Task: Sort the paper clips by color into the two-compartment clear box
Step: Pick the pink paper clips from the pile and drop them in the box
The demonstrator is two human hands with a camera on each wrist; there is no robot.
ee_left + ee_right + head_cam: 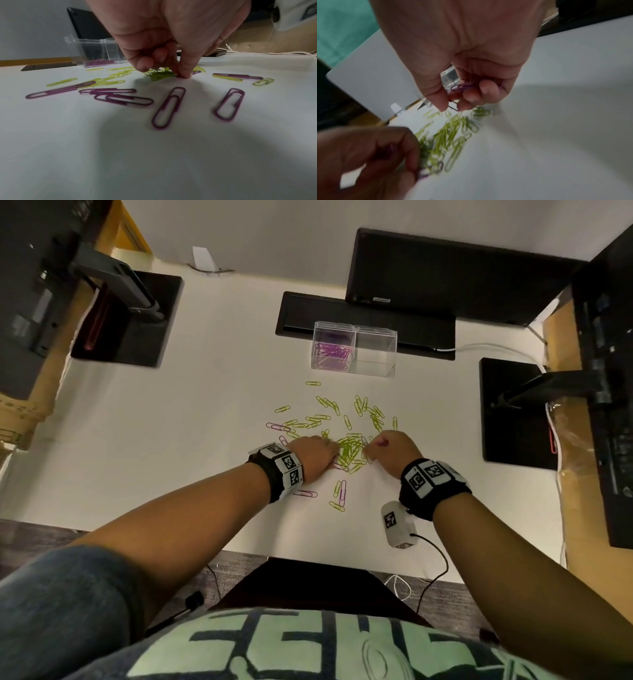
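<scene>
The clear two-compartment box point(354, 371) stands at the back of the white table. Its left compartment holds purple clips point(332, 352); nothing shows in the right one. Green clips point(349, 446) lie piled and scattered mid-table, with a few loose purple clips point(169, 106) near the front. My left hand point(313, 453) is at the pile's left side, its fingers curled and its fingertips point(186, 75) pinching a purple clip against the table. My right hand point(452, 106) hovers over the pile's right side. It holds a bunch of purple clips point(462, 86) in its curled fingers and pinches another.
A black monitor base point(366, 316) sits right behind the box. Other black stands are at the left point(126, 320) and right point(513, 412). A white tagged device point(397, 523) with a cable lies near the front edge by my right wrist.
</scene>
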